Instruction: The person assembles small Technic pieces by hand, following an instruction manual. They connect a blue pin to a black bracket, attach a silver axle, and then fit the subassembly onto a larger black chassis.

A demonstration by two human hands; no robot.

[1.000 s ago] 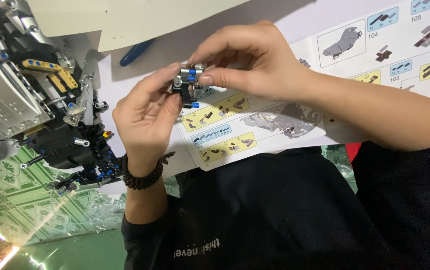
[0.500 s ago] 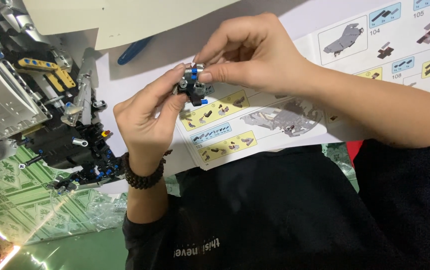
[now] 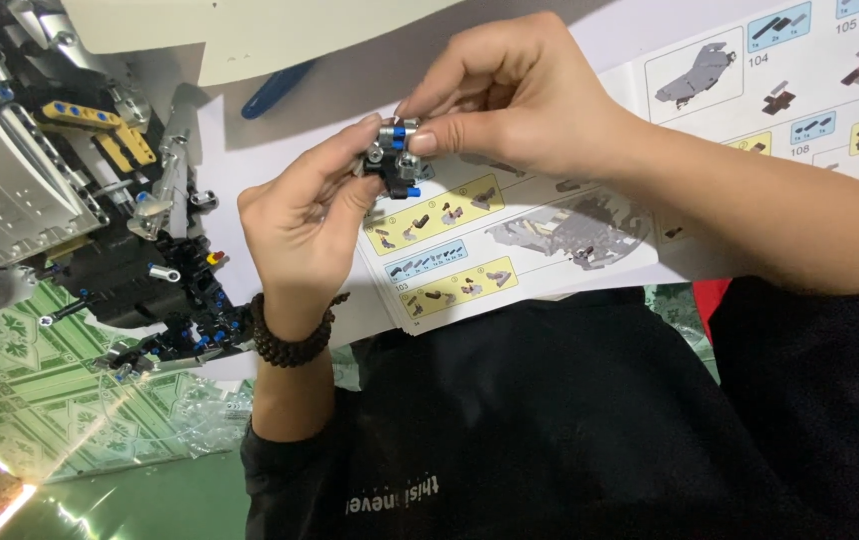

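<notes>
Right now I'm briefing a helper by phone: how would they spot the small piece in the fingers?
Start at the open instruction booklet. Above its left page, both hands pinch a small brick assembly. It is black and grey with blue pins, far smaller than the big model at left.

Light: bright, even, from above | Shadows: soft, under both hands on the instruction booklet (image 3: pixel 510 230) | Glare: hot streak bottom-left on the green patterned surface (image 3: pixel 20 420) | Focus: centre sharp, edges slightly soft

- The large silver-and-black brick model (image 3: pixel 60 200) blocks the whole left side.
- The open instruction booklet (image 3: pixel 570 190) lies flat beneath and right, leaving passage above its pages.
- A blue tool (image 3: pixel 278 88) lies apart, above the model.
</notes>
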